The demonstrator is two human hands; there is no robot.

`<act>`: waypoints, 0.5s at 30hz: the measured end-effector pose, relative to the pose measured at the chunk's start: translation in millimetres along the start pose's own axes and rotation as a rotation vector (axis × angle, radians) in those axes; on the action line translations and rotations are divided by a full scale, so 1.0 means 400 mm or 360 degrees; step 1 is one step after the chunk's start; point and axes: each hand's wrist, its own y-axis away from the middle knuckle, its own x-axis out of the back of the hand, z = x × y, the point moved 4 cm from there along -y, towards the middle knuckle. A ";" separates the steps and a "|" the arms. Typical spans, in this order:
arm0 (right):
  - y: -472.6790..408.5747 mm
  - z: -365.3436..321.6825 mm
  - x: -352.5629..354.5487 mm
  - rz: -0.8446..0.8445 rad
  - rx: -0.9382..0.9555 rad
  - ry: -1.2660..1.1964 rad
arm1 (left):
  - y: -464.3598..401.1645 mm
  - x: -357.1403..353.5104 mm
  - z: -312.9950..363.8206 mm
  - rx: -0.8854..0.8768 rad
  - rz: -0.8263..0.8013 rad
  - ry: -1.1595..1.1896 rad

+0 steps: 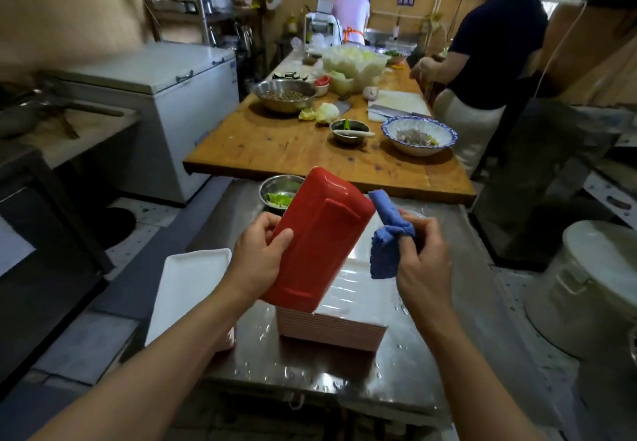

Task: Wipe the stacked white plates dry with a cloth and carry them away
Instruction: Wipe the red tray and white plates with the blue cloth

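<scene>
Wiping is the step in hand, and it seems best done by keeping the rectangular plate (319, 237) tilted as it is, pressing the bunched blue cloth (387, 233) flat against its red underside and drawing it along the raised foot rim, where water would collect. The left hand (256, 254) grips the plate by its long edge, thumb over the red back, holding it in the air above the stack of plates (344, 313). The right hand (422, 261) clenches the cloth just beside the plate's right edge; whether cloth and plate touch I cannot tell. The stack sits on a wet steel table (431, 354), its top plate white and glistening, its sides showing as thin pinkish layers. Another white plate (188, 285) lies to the left, probably already dried.
</scene>
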 end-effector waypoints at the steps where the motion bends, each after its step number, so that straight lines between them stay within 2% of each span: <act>1: -0.007 -0.029 -0.018 -0.0010 0.0085 -0.0001 | 0.007 0.012 -0.002 0.0079 -0.0019 0.0148; 4: -0.022 -0.118 -0.084 -0.0082 0.0369 0.0094 | 0.023 0.040 0.000 0.0202 -0.0025 0.0422; 7: -0.023 -0.183 -0.171 -0.0309 0.0656 0.0241 | 0.033 0.056 0.013 0.0189 -0.0010 0.0494; 11: -0.018 -0.203 -0.247 -0.0585 0.0771 0.0173 | 0.045 0.075 0.023 0.0197 0.0051 0.0601; 15: -0.039 -0.194 -0.245 -0.0435 0.0902 0.0180 | 0.059 0.094 0.030 0.0150 0.0062 0.0712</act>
